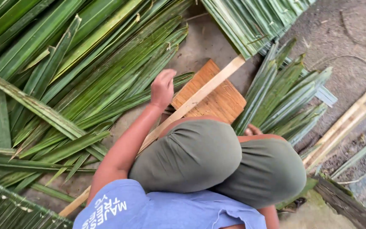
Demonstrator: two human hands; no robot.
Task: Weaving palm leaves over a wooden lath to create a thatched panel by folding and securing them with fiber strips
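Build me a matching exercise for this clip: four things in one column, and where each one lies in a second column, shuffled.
Things:
1. left hand
2. right hand
3. wooden slat
4. woven mat

Places:
A. flat on the ground under the slat
B. low behind the right knee, at the foot of the bundle of folded leaves
C. raised over the loose palm leaves, beside the mat's left corner
D. running slantwise across the mat and under the left arm

Pairs: 1-C, 2-B, 3-D, 4-A
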